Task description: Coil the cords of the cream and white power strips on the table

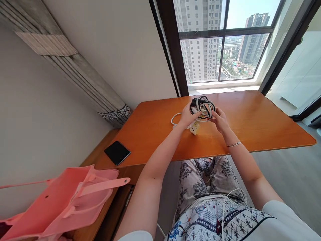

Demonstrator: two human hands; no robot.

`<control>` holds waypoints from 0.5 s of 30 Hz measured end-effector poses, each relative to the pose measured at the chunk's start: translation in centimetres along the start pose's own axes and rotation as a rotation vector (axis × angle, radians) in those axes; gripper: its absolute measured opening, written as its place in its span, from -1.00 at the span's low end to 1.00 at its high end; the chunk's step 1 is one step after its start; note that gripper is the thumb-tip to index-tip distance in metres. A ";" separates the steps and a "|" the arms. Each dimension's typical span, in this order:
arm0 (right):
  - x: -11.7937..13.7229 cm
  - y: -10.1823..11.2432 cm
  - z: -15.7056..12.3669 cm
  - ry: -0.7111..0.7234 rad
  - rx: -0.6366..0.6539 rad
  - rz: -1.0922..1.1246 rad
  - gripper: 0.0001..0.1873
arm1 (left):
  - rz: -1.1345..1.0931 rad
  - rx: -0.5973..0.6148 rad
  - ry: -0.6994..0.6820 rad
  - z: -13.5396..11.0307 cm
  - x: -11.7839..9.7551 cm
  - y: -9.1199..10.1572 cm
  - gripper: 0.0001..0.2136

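Above the wooden table (150, 134), a coiled bundle of black and white cables (206, 106) is held up between both hands. My left hand (188, 115) grips the bundle's left side, thumb over the coils. On the right side, the fingers of my right hand (219, 119) are closed on the edge of the coils. Just below my left hand shows a white power strip (194, 128) with sockets, partly hidden by the hand. A loop of white cord (175, 117) lies on the tabletop to its left.
A black tablet or phone (117, 152) lies at the table's left corner. Nearer me on the left, an open pink bag (75, 197) stands on a lower wooden surface. Beyond the table is a window (220, 33); a gathered curtain (87, 77) hangs at left.
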State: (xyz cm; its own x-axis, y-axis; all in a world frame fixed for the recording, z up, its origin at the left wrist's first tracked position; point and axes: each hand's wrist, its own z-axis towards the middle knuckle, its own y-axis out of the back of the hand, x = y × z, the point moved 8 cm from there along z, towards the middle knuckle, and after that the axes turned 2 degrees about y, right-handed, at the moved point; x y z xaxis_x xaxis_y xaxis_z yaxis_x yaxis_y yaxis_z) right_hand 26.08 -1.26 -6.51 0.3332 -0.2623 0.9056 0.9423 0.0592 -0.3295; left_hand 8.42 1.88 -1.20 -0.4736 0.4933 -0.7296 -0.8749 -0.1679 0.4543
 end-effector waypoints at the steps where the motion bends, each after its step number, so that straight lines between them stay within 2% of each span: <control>1: 0.0 0.1 0.2 0.022 -0.046 -0.040 -0.50 | -0.008 0.004 -0.003 -0.1 -0.1 -0.1 -0.54; 4: 0.1 1.0 0.6 0.117 -0.224 -0.188 -0.53 | -0.009 0.016 -0.019 -0.4 -0.7 -0.4 -0.51; 6: 0.1 1.4 0.7 0.149 -0.297 -0.219 -0.53 | 0.010 0.004 -0.042 -0.6 -1.1 -0.6 -0.47; 8: -0.4 1.4 0.9 0.103 -0.248 -0.141 -0.51 | 0.028 -0.010 -0.049 -0.6 -1.3 -0.7 -0.48; 11: -0.6 1.0 0.7 0.020 -0.089 -0.029 -0.42 | 0.041 -0.010 -0.022 -0.5 -1.2 -0.9 -0.53; 15: 0.4 0.8 0.1 0.033 0.075 -0.038 -0.24 | 0.049 -0.014 -0.012 -0.4 -1.1 -0.9 -0.52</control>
State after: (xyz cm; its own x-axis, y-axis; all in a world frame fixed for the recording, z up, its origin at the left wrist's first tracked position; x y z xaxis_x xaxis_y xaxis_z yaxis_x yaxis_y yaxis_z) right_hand 26.97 -1.22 -6.35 0.2970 -0.2974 0.9074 0.9545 0.1198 -0.2731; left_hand 9.73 1.13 -1.04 -0.5149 0.4941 -0.7005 -0.8520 -0.2044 0.4821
